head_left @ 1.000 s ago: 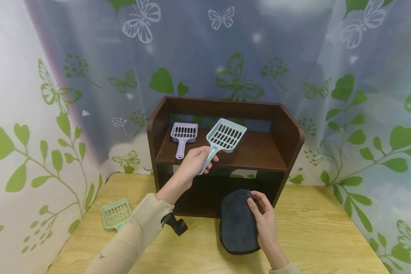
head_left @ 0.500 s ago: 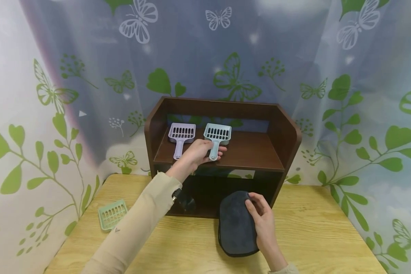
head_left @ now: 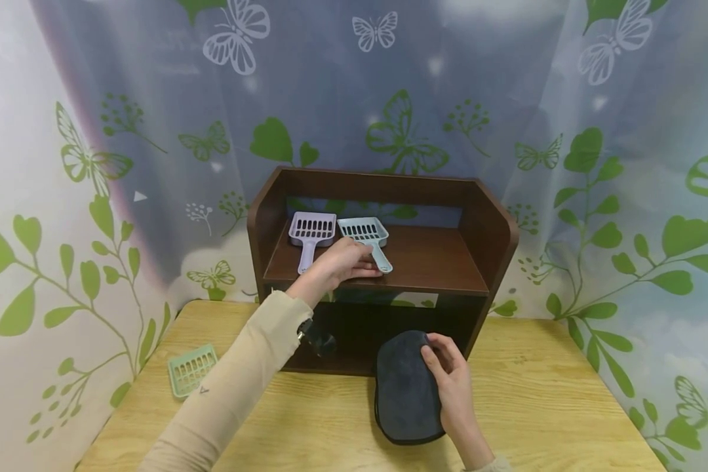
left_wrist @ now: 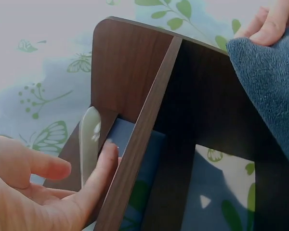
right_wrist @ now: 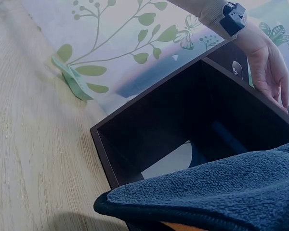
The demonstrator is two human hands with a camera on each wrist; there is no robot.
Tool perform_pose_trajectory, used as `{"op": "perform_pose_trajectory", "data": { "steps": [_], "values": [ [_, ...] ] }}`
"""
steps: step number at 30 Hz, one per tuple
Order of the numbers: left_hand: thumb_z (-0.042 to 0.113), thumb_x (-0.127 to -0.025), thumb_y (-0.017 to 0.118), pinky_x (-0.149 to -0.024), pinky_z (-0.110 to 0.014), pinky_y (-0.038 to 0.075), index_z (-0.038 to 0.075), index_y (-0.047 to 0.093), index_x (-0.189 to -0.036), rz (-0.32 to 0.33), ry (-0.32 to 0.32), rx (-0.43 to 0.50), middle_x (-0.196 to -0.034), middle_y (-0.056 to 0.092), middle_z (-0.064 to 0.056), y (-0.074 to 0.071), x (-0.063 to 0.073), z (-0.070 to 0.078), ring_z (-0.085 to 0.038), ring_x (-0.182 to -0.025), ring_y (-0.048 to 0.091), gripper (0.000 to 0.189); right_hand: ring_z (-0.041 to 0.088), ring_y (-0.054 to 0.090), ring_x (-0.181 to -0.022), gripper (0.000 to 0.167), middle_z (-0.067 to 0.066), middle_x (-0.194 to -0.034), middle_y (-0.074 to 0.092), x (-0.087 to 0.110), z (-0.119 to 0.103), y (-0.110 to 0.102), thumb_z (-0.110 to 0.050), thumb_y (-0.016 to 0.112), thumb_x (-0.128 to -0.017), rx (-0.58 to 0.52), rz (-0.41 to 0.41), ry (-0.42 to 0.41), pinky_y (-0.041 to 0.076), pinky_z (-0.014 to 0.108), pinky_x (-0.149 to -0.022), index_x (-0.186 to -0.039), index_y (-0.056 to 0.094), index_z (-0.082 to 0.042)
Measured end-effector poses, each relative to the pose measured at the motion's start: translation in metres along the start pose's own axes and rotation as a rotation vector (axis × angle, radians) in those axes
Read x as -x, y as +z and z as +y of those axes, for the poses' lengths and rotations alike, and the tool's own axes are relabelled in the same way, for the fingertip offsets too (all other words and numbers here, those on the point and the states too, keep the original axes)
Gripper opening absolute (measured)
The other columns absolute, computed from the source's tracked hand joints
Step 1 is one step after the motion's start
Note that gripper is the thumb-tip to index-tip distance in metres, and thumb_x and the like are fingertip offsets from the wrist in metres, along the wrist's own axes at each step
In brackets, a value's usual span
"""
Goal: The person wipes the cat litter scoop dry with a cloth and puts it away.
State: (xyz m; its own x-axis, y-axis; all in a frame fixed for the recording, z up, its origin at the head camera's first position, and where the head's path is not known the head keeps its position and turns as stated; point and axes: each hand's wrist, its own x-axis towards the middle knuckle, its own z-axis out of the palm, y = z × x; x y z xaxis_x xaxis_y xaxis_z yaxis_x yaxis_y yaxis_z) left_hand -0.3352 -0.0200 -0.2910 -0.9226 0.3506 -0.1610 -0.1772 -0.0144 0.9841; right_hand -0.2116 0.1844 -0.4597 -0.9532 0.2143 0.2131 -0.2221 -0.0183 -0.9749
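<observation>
- Green scoop (head_left: 191, 370): lies on the bench (head_left: 537, 380), left of the shelf unit, partly screened by the left sleeve. Probably light, stiff plastic; its handle is mostly hidden.
- Purple scoop (head_left: 310, 240): rests on the upper board of the shelf unit (head_left: 431, 262), handle toward the viewer. The handle would be the natural hold, though the left hand lies close beside it.
- Left hand (head_left: 347, 261): at the board's front. In the left wrist view the fingers are spread, thumb and forefinger on either side of the pale blue handle with gaps showing; no firm pinch is evident.
- Pale blue scoop (head_left: 377, 245): on the same board, just right of the purple one, handle slanting toward the front right. Likely light and rigid, its smooth handle perhaps a little slippery; best held mid-handle, since the slotted head offers thin edges.
- Dark blue cloth item (head_left: 407, 387): before the lower opening, plush-faced with a black edge. Presumably soft, light and not fragile; a corner gives good purchase, but the rest may sag.
- Right hand (head_left: 451, 377): thumb and fingers pinch that item's upper right edge.
</observation>
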Motion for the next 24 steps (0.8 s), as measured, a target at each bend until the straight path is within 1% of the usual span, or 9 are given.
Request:
{"op": "perform_pose_trajectory", "data": {
  "steps": [4, 8, 11, 14, 16, 19, 24],
  "values": [
    [0.003, -0.107, 0.044, -0.101, -0.040, 0.051, -0.020, 0.052, -0.129, -0.007, 0.023, -0.042, -0.102, 0.059, -0.016, 0.0007, 0.0027, 0.0012, -0.017, -0.082, 0.062, 0.033, 0.009, 0.062, -0.102, 0.030, -0.007, -0.111, 0.065, 0.0007, -0.0005, 0.0009, -0.014, 0.066, -0.100, -0.011, -0.002, 0.002, 0.051, 0.020, -0.085, -0.124, 0.060, 0.004],
    [0.000, -0.104, 0.050, -0.096, -0.038, 0.054, -0.020, 0.056, -0.122, 0.007, 0.044, -0.082, -0.095, 0.063, -0.015, 0.0003, 0.0038, 0.0005, -0.015, -0.078, 0.065, 0.028, 0.009, 0.062, -0.101, 0.030, -0.007, -0.110, 0.066, 0.0016, 0.0002, 0.0022, -0.013, 0.066, -0.100, -0.024, -0.009, 0.009, 0.052, 0.021, -0.084, -0.123, 0.060, 0.004],
    [-0.001, -0.103, 0.052, -0.092, -0.035, 0.056, -0.019, 0.058, -0.119, 0.013, 0.048, -0.125, -0.094, 0.064, -0.015, -0.0016, 0.0035, -0.0002, -0.014, -0.076, 0.065, 0.025, 0.010, 0.062, -0.101, 0.030, -0.006, -0.110, 0.066, 0.0022, 0.0006, 0.0030, -0.013, 0.066, -0.100, -0.025, -0.013, 0.004, 0.052, 0.021, -0.084, -0.123, 0.060, 0.005],
    [0.001, -0.104, 0.052, -0.087, -0.030, 0.057, -0.017, 0.060, -0.118, 0.009, 0.054, -0.197, -0.095, 0.066, -0.014, -0.0044, 0.0026, -0.0009, -0.010, -0.074, 0.063, 0.024, 0.010, 0.062, -0.101, 0.030, -0.006, -0.111, 0.066, 0.0028, 0.0005, 0.0037, -0.013, 0.066, -0.100, -0.021, -0.012, -0.001, 0.051, 0.021, -0.084, -0.123, 0.060, 0.005],
    [0.002, -0.104, 0.053, -0.083, -0.028, 0.058, -0.016, 0.061, -0.116, 0.007, 0.068, -0.247, -0.095, 0.067, -0.014, -0.0055, 0.0031, -0.0012, -0.009, -0.072, 0.063, 0.024, 0.010, 0.062, -0.101, 0.030, -0.006, -0.111, 0.066, 0.0033, 0.0006, 0.0044, -0.013, 0.066, -0.100, -0.017, -0.014, -0.002, 0.051, 0.021, -0.084, -0.123, 0.060, 0.005],
    [0.004, -0.104, 0.054, -0.078, -0.026, 0.058, -0.014, 0.064, -0.112, 0.004, 0.093, -0.310, -0.092, 0.067, -0.012, -0.0067, 0.0040, -0.0019, -0.008, -0.070, 0.062, 0.022, 0.010, 0.062, -0.103, 0.030, -0.006, -0.112, 0.066, 0.0043, 0.0009, 0.0054, -0.014, 0.066, -0.100, -0.011, -0.018, 0.002, 0.051, 0.021, -0.085, -0.124, 0.060, 0.004],
    [0.004, -0.103, 0.057, -0.075, -0.026, 0.058, -0.009, 0.066, -0.095, 0.015, 0.140, -0.365, -0.082, 0.063, -0.007, -0.0076, 0.0055, -0.0033, -0.009, -0.067, 0.062, 0.018, 0.010, 0.062, -0.104, 0.030, -0.006, -0.113, 0.066, 0.0050, 0.0011, 0.0061, -0.014, 0.066, -0.100, -0.007, -0.019, -0.002, 0.051, 0.021, -0.086, -0.123, 0.060, 0.004]
  ]
}}
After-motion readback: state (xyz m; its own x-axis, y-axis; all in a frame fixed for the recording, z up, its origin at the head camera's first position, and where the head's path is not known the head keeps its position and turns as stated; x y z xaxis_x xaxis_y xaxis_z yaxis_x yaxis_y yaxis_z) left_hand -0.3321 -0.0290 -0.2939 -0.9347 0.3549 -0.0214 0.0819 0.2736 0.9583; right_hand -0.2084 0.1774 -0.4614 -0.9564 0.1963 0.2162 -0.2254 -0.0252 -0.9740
